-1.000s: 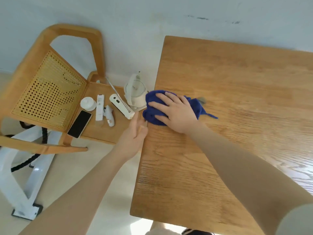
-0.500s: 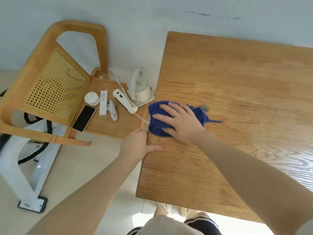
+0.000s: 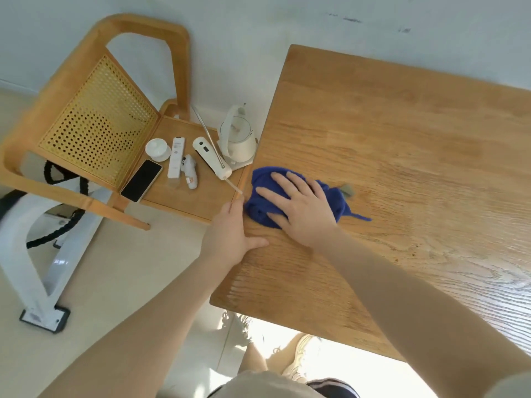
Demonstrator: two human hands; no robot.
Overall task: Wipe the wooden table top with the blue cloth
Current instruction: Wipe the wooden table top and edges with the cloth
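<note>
While right hand (image 3: 301,214) presses blue cloth (image 3: 264,193) flat under spread fingers (image 3: 270,193), left hand (image 3: 230,237) grips table (image 3: 402,156) edge.

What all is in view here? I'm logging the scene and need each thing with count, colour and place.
table: 1, wooden, right
cloth: 1, blue, table's left edge
chair: 1, wooden, cane back, left
kettle: 1, white, chair seat
phone: 1, black, chair seat
remote: 1, white, chair seat
lidded cup: 1, white, chair seat
left hand: gripping table edge
right hand: flat on cloth
</note>
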